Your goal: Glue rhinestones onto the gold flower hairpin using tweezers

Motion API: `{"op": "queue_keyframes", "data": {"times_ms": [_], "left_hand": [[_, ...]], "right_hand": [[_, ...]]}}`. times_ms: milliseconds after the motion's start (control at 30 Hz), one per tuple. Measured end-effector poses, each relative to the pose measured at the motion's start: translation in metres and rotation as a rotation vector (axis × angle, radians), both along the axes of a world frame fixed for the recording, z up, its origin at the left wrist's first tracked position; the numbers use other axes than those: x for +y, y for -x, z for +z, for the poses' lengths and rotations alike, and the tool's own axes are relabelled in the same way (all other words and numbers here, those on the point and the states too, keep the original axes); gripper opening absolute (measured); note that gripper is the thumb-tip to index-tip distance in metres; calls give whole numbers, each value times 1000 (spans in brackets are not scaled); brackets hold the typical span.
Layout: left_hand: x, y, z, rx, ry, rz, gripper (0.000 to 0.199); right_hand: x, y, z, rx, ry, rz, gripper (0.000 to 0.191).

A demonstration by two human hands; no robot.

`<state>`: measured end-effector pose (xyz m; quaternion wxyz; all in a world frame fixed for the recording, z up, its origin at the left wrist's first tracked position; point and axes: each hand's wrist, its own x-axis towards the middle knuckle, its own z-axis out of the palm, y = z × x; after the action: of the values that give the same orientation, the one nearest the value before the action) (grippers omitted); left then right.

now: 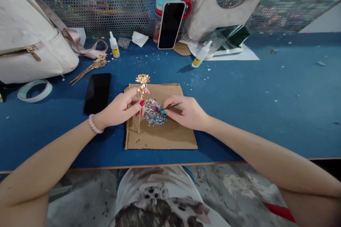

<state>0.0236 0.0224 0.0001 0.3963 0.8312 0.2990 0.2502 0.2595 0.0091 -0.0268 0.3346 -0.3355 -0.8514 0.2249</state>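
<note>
Between the fingers of my left hand [121, 108] stands a gold flower hairpin [143, 79], its flower head up and its thin stem pointing down toward the cardboard. My right hand [190, 113] is closed in a pinch on slim dark tweezers [176, 105], with the fingertips at the right edge of a heap of glittering rhinestones [154, 116]. The heap lies on a square of brown cardboard [165, 138] between my two hands. Whether the tweezer tips hold a stone is too small to tell.
A black phone [97, 93] lies left of the cardboard, near a tape roll [35, 90] and more gold hairpins [92, 66]. Behind are two glue bottles [114, 46], an upright phone [171, 25], a cup [160, 1], a backpack [32, 35] and a pale bag [207, 10].
</note>
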Motion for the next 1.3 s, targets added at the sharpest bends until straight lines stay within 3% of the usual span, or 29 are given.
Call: {"op": "queue_keyframes", "data": {"times_ms": [767,1300], "left_hand": [[0,0,0,9,3,-6,36],[0,1,0,9,-10,-8,37]], "right_hand": [[1,1,-2,-26,-47,18,6],[1,0,-2,-13,25,-18,6]]}}
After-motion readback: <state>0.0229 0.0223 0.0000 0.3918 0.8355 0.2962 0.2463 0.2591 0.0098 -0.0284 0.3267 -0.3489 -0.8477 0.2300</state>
